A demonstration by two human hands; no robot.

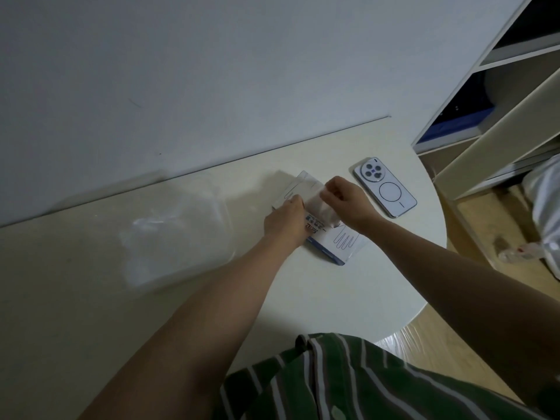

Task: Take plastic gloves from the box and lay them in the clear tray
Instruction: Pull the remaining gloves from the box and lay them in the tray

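Centre of frame: glove box (339, 244) lies flat on the cream table (348, 298), long axis running from upper left to lower right. Both hands are over it.

Right hand (345, 201): thumb and fingers closed in a pinch on a plastic glove (315, 201), a thin translucent film partly raised out of the box top.

Left hand (285, 219): lies on the box's left side, knuckles up, fingers bent toward the opening. They are hidden behind the back of the hand, so I cannot tell whether they grip the box, nip the film or only press down.

Clear tray (194, 244): left of centre, just beside the box and apart from it. It is blurred, with a faint sheen inside (possibly film, too vague to call).

Phone (385, 186): face down, right of the box, near the right hand.

Judged step: drawing one glove free. To do it well:
- keep the left hand's weight on the box so it does not lift or slide toward the phone
- pull slowly, up and away from the slot
- if a second glove clings, as this film likely will, pin it back at the slot
- carry the glove leftward over the tray rim and spread it flat, not bunched
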